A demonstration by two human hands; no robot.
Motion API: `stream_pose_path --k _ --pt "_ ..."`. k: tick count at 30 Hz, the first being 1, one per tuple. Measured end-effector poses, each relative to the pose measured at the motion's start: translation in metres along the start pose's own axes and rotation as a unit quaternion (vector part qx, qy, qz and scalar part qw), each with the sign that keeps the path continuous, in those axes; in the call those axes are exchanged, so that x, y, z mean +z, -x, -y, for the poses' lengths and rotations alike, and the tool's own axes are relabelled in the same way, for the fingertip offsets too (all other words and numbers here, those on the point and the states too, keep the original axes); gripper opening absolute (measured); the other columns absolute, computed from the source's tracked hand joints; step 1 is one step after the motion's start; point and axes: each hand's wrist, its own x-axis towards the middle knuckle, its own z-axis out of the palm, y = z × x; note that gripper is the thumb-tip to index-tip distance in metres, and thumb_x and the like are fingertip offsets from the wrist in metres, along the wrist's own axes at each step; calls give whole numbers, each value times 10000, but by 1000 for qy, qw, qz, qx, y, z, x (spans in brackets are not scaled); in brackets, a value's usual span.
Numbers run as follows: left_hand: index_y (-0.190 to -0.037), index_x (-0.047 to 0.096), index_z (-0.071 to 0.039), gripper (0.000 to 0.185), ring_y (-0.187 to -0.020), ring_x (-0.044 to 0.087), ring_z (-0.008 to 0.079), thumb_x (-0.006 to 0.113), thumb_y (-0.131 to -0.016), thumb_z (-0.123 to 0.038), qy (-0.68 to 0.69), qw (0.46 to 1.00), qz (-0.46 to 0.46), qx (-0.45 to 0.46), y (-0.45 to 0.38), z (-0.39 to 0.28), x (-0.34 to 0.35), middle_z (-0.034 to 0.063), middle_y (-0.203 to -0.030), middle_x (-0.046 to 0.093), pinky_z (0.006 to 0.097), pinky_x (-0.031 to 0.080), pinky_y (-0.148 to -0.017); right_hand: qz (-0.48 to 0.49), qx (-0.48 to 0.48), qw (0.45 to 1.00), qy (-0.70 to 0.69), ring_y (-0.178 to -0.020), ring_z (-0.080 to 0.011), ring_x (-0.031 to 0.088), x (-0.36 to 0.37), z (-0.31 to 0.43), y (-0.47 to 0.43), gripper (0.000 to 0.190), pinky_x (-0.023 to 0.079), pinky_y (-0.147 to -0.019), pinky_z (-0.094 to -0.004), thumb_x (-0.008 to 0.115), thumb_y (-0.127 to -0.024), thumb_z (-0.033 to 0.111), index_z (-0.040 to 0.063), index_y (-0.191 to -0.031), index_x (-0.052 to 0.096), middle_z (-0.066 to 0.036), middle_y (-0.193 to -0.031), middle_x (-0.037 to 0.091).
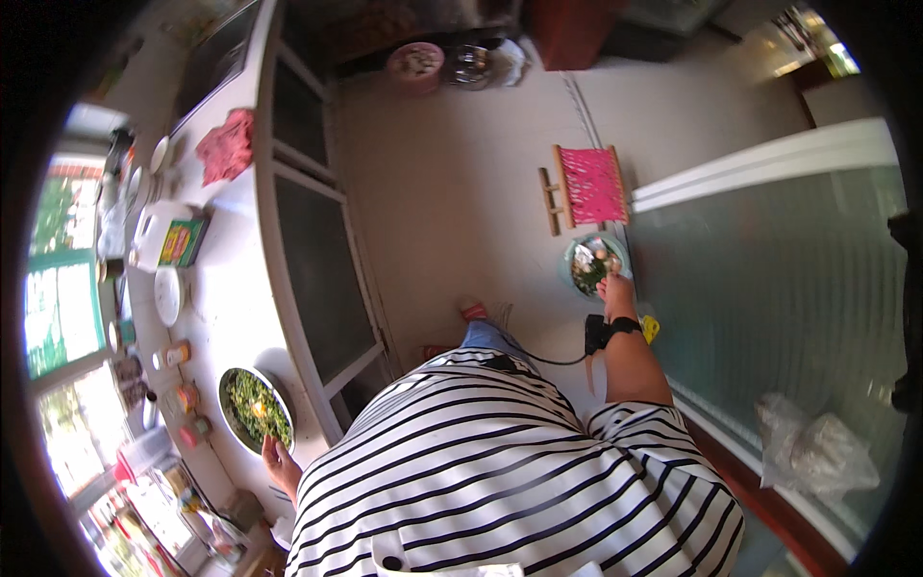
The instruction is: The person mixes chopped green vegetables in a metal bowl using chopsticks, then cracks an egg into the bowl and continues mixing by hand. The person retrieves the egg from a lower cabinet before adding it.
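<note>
On the white counter at the left stands a round metal bowl (225,425) of chopped greens (245,400), with what looks like egg yolk on top. My left hand (280,461) is at the bowl's near rim, fingers apart, holding nothing visible. My right hand (615,288) reaches down over a pale green bin (569,270) on the floor. Inside the bin are eggshells, green scraps and a crumpled silvery wrapper. The right fingertips are by an eggshell; whether they grip it is too small to tell.
A folding stool (593,186) with pink webbing stands beyond the bin. The counter also bears a white jug (169,234), a white bowl (169,296), jars and a red cloth (227,146). A ribbed glass door (757,288) is at the right. A pink basin (416,66) lies farther off.
</note>
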Motion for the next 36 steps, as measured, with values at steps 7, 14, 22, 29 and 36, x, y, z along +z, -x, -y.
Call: stream_pose_path --k 7,14,22,29,36 --pt "-1229 560 2 334 -988 598 190 568 -908 -91 -84 979 -175 -61 29 -22 -12 129 -1085 634 307 461 -877 240 -269 902 238 -539 -103 534 148 82 104 278 436 -509 -249 425 -972 181 11 -979 645 -18 -610 556" --pt "-1213 551 29 428 -918 617 273 630 -856 -195 -62 948 -284 -130 31 50 -3 194 -1043 614 367 498 -803 582 -501 560 310 -672 -113 545 304 64 310 348 469 -626 -252 566 -856 79 53 -1202 591 -34 -787 566" --pt "-1256 546 -21 384 -700 614 150 557 -911 -189 133 935 -270 -188 18 47 12 94 -825 668 300 494 -656 698 -573 240 357 -844 -318 610 374 -20 515 356 499 -750 -390 631 -851 166 64 -1187 574 -158 -949 614" --pt "-1313 484 -26 451 -588 549 94 593 -896 -159 248 927 -197 -201 12 29 -1 34 -700 604 241 460 -533 607 -618 144 479 -883 -377 604 407 -101 556 199 486 -755 -471 598 -861 204 36 -966 619 -185 -930 643" --pt "-1291 495 -32 424 -589 526 71 591 -902 -169 359 902 -143 -193 18 31 -9 8 -701 582 219 431 -522 589 -642 166 462 -784 -395 612 423 -101 577 155 486 -696 -492 558 -864 190 51 -853 625 -191 -791 641"
